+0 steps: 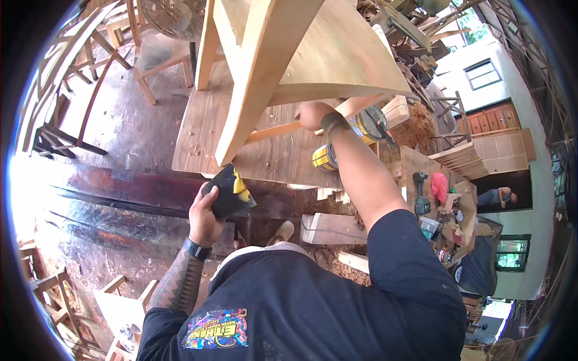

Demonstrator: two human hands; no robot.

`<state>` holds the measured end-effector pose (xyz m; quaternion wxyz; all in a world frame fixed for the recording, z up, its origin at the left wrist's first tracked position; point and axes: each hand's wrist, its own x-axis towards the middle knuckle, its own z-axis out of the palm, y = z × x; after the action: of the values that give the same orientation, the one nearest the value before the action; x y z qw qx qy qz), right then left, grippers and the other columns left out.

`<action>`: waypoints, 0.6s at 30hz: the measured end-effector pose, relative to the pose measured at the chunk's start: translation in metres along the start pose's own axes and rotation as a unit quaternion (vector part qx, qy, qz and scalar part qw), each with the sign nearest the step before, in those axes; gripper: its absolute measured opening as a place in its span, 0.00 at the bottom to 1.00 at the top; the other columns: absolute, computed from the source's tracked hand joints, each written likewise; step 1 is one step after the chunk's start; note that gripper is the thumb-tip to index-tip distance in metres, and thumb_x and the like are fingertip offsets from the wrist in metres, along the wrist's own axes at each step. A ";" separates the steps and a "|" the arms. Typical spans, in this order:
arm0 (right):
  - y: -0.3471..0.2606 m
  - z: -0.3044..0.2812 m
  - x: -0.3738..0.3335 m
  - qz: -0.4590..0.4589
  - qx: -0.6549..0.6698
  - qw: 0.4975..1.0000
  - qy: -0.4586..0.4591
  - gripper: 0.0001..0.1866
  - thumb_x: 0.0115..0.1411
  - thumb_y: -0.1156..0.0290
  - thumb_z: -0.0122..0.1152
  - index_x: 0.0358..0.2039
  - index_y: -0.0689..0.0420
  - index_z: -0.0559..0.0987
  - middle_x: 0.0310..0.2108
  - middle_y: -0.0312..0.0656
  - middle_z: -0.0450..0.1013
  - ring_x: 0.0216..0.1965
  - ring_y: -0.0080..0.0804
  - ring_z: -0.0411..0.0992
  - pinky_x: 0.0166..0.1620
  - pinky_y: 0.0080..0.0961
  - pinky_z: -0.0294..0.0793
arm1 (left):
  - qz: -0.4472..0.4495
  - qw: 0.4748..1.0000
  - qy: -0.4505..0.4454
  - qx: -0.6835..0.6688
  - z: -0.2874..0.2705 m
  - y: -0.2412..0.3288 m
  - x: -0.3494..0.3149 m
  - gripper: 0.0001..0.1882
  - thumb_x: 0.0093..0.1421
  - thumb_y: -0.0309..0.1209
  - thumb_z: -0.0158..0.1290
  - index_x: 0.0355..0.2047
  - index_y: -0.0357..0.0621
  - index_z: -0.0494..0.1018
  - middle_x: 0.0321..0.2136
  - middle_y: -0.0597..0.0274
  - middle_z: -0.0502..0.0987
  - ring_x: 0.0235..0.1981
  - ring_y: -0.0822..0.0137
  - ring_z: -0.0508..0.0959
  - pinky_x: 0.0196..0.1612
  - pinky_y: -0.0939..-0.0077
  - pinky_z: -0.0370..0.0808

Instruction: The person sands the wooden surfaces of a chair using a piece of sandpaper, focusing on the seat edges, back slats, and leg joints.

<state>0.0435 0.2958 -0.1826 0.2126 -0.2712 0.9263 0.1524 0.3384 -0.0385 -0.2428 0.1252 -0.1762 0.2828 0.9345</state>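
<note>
My left hand [205,218] grips a dark flat pad [227,195] with a smear of yellow paste [240,188] on its right side. It is below the foot of a pale wooden chair's leg [244,108]. The chair [337,51] rests tipped on a wooden tabletop [205,129]. My right hand [314,115] is closed, raised beneath the chair's curved lower edge, close to a wooden rail [272,131]. Whatever its fingers hold is hidden. Near my right forearm stand a yellow can [325,157] and a larger open can [368,125].
On the right, a bench [415,157] carries a cordless drill [421,194] and a pink bag [439,187]. A wooden block [334,228] lies near my feet. Chair frames [78,126] and a fan [176,17] are at the left. Another person [497,197] is at the far right.
</note>
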 end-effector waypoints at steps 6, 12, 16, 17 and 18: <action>-0.072 0.000 -0.090 -0.074 0.444 0.888 0.095 0.25 0.67 0.64 0.64 0.63 0.56 0.81 0.46 0.47 0.85 0.45 0.31 0.82 0.51 0.32 0.80 | -0.104 0.977 0.063 -0.173 0.013 -0.020 0.001 0.16 0.72 0.37 0.55 0.55 0.46 0.78 0.49 0.59 0.86 0.48 0.57 0.87 0.55 0.54 0.84; -0.166 0.024 -0.203 -0.040 0.701 0.577 0.418 0.26 0.80 0.62 0.53 0.68 0.69 0.72 0.61 0.49 0.76 0.60 0.31 0.74 0.65 0.31 0.71 | -0.160 0.968 -0.033 -0.192 0.102 -0.054 0.004 0.20 0.75 0.41 0.52 0.60 0.45 0.76 0.54 0.56 0.84 0.54 0.54 0.85 0.59 0.51 0.81; -0.144 0.030 -0.246 -0.063 0.483 0.677 0.551 0.25 0.78 0.70 0.54 0.70 0.67 0.71 0.66 0.54 0.74 0.65 0.45 0.74 0.68 0.34 0.69 | -0.136 0.978 -0.093 -0.127 0.175 -0.073 -0.001 0.22 0.78 0.42 0.46 0.65 0.45 0.72 0.57 0.56 0.82 0.58 0.55 0.83 0.63 0.47 0.78; -0.134 0.030 -0.256 -0.091 0.478 0.702 0.520 0.25 0.76 0.72 0.55 0.71 0.65 0.71 0.67 0.55 0.73 0.66 0.51 0.73 0.69 0.36 0.69 | -0.135 0.984 -0.080 -0.080 0.186 -0.076 -0.002 0.22 0.79 0.42 0.45 0.65 0.45 0.71 0.57 0.55 0.82 0.57 0.54 0.83 0.63 0.47 0.78; -0.124 0.032 -0.267 -0.117 0.473 0.726 0.485 0.26 0.75 0.74 0.56 0.71 0.63 0.70 0.68 0.56 0.72 0.67 0.56 0.72 0.70 0.38 0.68 | -0.136 0.988 -0.067 -0.034 0.195 -0.083 -0.003 0.22 0.79 0.42 0.44 0.66 0.44 0.70 0.56 0.55 0.82 0.56 0.53 0.83 0.63 0.47 0.78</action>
<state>0.3279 0.3257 -0.1037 -0.1491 -0.2789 0.8159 -0.4840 0.3186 0.1398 -0.1301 0.2637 -0.1538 0.2155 0.9276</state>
